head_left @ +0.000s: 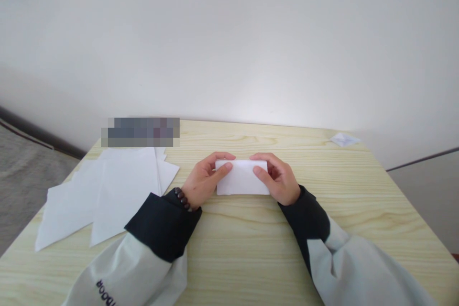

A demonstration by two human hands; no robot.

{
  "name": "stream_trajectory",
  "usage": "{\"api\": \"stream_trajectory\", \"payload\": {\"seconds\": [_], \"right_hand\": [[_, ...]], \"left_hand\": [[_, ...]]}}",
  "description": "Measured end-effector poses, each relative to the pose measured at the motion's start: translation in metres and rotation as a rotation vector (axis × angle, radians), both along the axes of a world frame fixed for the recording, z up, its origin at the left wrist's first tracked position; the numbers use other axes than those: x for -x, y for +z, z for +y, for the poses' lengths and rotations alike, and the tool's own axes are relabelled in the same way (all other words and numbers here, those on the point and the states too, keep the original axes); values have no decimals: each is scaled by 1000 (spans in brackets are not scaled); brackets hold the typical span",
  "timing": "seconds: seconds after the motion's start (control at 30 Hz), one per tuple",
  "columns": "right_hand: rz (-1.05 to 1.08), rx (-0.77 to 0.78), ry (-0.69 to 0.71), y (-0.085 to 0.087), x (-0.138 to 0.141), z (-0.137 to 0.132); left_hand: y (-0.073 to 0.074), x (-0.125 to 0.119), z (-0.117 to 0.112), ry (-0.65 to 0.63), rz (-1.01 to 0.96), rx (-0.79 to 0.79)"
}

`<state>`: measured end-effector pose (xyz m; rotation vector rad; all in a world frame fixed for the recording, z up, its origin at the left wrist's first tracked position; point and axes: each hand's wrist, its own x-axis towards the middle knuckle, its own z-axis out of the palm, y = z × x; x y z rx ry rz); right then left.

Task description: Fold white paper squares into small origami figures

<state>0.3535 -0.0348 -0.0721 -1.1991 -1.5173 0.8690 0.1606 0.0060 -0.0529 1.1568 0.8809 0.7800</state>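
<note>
Pale wood is filling our view: we are sitting at a table (251,248) with a white wall (229,33) behind it. We are holding a folded paper (243,182) flat on the table, near the middle. Our left hand (201,182) is pinching its left end, thumb on top and fingers curling over the far edge. Our right hand (278,181) is pinching the right end the same way. Both wrists are resting low on the wood. Bare table is lying open in front of us and to the right. Loose white sheets (118,191) are lying just to the left, and a small paper shape (344,139) is sitting at the far right corner.
</note>
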Motion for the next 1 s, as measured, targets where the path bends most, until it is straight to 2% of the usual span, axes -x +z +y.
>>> {"api": "stream_trajectory", "payload": {"seconds": [0.4,1.0], "right_hand": [[-24,11,-48,-3,0,2],[53,68,-9,-2,1,1]], "left_hand": [[-1,0,1,6,-13,22],[-1,0,1,18,-10,27]]}}
